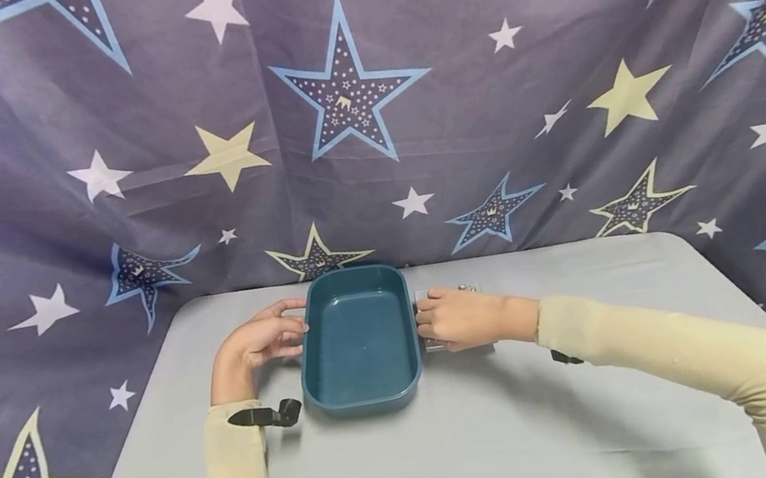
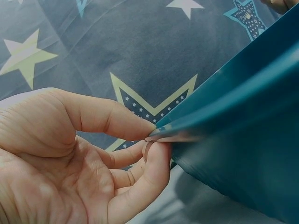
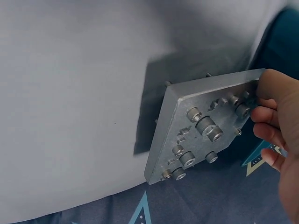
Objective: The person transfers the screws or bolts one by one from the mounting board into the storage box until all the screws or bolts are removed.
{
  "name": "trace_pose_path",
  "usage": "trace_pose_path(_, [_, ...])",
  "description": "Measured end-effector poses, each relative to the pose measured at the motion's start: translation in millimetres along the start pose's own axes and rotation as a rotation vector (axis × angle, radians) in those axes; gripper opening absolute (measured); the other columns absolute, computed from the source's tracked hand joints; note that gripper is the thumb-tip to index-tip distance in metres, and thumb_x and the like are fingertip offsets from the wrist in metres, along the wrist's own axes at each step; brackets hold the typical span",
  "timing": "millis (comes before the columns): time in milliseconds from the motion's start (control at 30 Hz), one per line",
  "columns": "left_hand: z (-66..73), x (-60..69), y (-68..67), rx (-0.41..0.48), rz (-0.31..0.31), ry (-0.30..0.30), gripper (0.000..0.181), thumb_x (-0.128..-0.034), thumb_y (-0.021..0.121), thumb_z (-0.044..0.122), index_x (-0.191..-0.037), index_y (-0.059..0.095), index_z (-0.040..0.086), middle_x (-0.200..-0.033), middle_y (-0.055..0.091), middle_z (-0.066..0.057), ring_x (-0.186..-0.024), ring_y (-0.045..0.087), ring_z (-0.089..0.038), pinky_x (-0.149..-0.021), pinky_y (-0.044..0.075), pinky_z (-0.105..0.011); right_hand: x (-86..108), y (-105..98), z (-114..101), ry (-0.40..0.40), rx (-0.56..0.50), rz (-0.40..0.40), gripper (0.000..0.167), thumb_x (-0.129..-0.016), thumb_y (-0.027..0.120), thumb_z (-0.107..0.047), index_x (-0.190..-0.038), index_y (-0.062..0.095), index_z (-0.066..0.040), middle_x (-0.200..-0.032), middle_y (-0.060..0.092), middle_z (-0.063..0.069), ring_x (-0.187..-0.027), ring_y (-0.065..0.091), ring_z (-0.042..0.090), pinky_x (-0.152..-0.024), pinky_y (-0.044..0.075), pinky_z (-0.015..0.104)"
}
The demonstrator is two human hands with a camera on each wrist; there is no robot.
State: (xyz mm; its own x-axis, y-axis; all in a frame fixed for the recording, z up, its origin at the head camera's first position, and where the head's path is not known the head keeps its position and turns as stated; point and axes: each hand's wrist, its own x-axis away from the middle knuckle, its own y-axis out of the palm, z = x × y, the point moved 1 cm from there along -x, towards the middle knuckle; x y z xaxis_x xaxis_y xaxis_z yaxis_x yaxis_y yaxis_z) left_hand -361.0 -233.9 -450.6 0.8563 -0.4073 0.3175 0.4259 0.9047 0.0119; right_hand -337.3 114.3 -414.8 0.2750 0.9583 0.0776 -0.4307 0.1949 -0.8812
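A deep teal rectangular tray with rounded corners lies on the table, with nothing seen inside it. At its left side my left hand pinches the rim between thumb and forefinger; the left wrist view shows the hold on the tray wall closely. To the right of the tray, my right hand grips the edge of a silver metal plate. Several socket-head bolts of different sizes stick out of the plate's face. In the right wrist view the plate is tilted and casts a shadow on the table.
A light grey table carries everything. Behind and beside it hangs a dark curtain patterned with stars. Black straps are on both wrists, over pale yellow sleeves.
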Motion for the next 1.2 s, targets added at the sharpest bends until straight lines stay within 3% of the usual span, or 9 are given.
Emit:
trace_pose_path(500, [-4.0, 1.5, 2.2, 0.007, 0.004, -0.005, 0.072, -0.0937, 0.053, -0.001, -0.156, 0.017, -0.003, -0.099, 0.062, 0.002, -0.089, 0.065, -0.007, -0.076, 0.059, -0.025, -1.8, 0.4, -4.9, 0.031, -0.060, -0.021, 0.027, -0.085, 0.075, -0.023, -0.110, 0.072, -0.013, -0.105, 0.071, -0.003, -0.098, 0.057, 0.016, -0.085, 0.046, 0.031])
trace_pose_path(767, [-1.6, 2.7, 1.1, 0.030, 0.006, -0.001, 0.073, -0.0931, 0.052, -0.003, -0.156, 0.016, -0.003, -0.092, 0.061, 0.004, -0.080, 0.063, -0.004, -0.072, 0.059, -0.023, -3.7, 2.4, -2.8, 0.037, -0.063, -0.019, 0.032, -0.083, 0.075, -0.026, -0.112, 0.071, -0.013, -0.109, 0.071, -0.003, -0.102, 0.057, 0.016, -0.089, 0.047, 0.032])
trace_pose_path(1000, [0.0, 1.5, 1.7, 0.018, 0.012, -0.002, 0.071, -0.0937, 0.052, -0.002, -0.156, 0.017, -0.002, -0.088, 0.060, 0.007, -0.078, 0.061, -0.003, -0.072, 0.058, -0.024, -2.0, 4.4, -2.0, 0.059, -0.093, -0.003, 0.022, -0.085, 0.072, -0.020, -0.105, 0.071, -0.012, -0.103, 0.070, -0.002, -0.096, 0.056, 0.016, -0.087, 0.047, 0.032])
trace_pose_path(1200, [1.4, 1.4, 2.5, 0.021, 0.014, -0.003, 0.072, -0.0930, 0.052, -0.002, -0.156, 0.017, -0.002, -0.090, 0.060, 0.005, -0.080, 0.062, -0.004, -0.074, 0.059, -0.025, -1.3, 3.6, -0.4, 0.095, -0.192, -0.004, 0.015, -0.084, 0.073, -0.016, -0.097, 0.068, -0.012, -0.095, 0.068, -0.002, -0.091, 0.056, 0.016, -0.084, 0.047, 0.032])
